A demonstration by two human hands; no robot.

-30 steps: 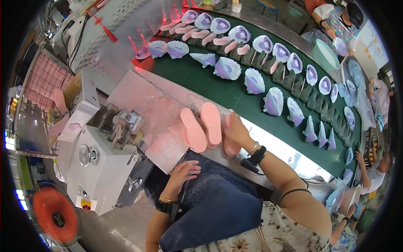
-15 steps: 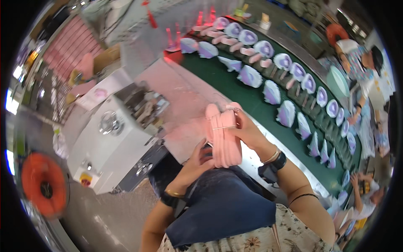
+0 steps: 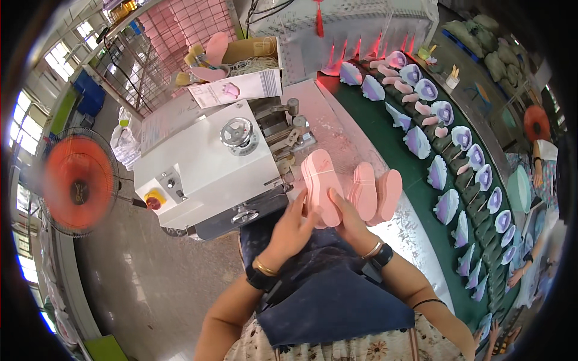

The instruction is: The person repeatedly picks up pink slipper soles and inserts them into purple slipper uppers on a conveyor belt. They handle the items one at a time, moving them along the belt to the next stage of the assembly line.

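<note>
Left hand: the left hand (image 3: 293,225), just below the centre of the frame, is closed round the lower left edge of a pair of pink shoe soles (image 3: 320,186), fingers curled against its side.
Right hand: the right hand (image 3: 352,225), just right of the left one, grips the same pair from below and from the right, thumb laid up along its face.
Position of the soles: at mid-frame, standing up out of both hands, toes toward the top of the picture, just in front of the white machine (image 3: 201,165).
Look of the soles: flat, pale pink, rounded at the toe, two pressed together face to face so their edges show as thin lines.
Nearby: two more pink soles (image 3: 374,192) lie just to the right on the pale worktop (image 3: 343,129).
Surface: a green conveyor belt (image 3: 415,174) runs down the right side, lined with lilac shoe uppers (image 3: 445,204).
Room: grey floor at lower left, an orange fan (image 3: 77,183) at the left edge, a pink wire rack (image 3: 180,30) at top.
</note>
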